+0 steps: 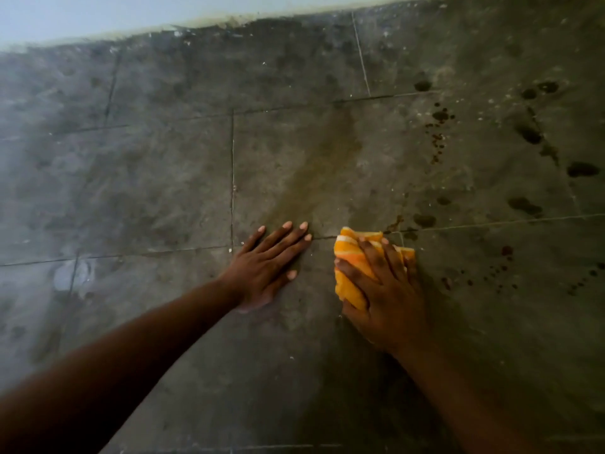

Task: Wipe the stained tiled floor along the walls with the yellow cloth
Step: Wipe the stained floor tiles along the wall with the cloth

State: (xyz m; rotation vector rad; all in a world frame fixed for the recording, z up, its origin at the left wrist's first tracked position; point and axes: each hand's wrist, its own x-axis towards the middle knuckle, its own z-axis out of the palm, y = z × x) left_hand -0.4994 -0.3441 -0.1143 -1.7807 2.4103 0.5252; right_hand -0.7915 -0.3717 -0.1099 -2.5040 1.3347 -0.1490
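The yellow cloth, orange-yellow with pale stripes, is bunched on the grey tiled floor at centre right. My right hand presses down on it, fingers spread over the fabric and gripping it. Just left of the cloth, my left hand lies flat on the tile, fingers apart and holding nothing. A brownish wet streak runs up the tile from between the hands toward the wall. Dark stain spots dot the tiles to the right of the cloth.
A pale wall meets the floor along the top of the view, with a grimy, yellowish base line. Larger dark blotches sit at the far right. A whitish smear marks the tile joint at the left.
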